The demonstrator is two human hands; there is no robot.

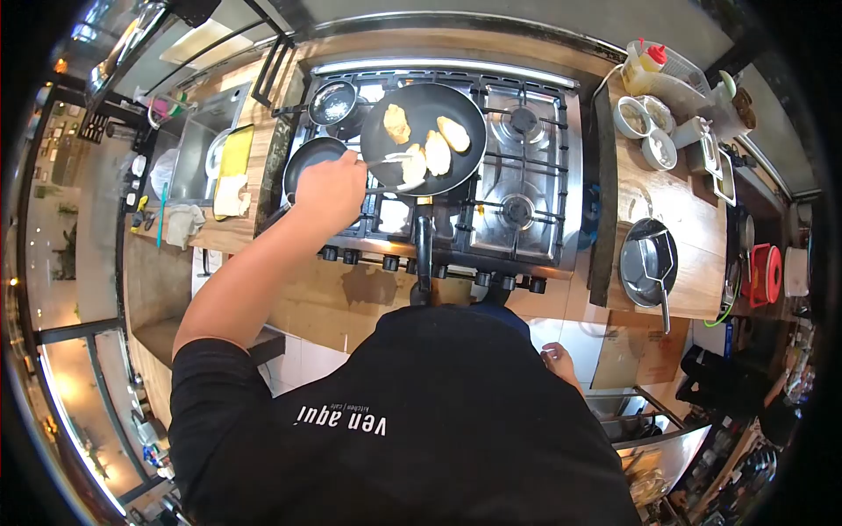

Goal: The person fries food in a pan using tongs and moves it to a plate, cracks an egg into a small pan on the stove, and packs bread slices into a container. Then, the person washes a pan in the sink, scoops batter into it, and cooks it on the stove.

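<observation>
My left hand [335,186] is closed around a pair of metal tongs [386,161]. The tongs' tips are at one of several browned, yellowish food pieces [437,154] in a large black frying pan [417,110]. Whether the tips pinch that piece is unclear. The pan sits on the gas stove [526,232], its handle [424,254] pointing towards my body. Down by my right side hangs my right hand [558,360], fingers loosely bent and partly hidden by my shirt. It appears to hold nothing and is away from the stove.
Two smaller pans, a rear one [333,103] and a front one [309,162], stand left of the large pan. A sink [193,145] and yellow cloth [235,151] lie further left. On the right counter are white bowls [659,150], sauce bottles [652,58] and another pan [645,272].
</observation>
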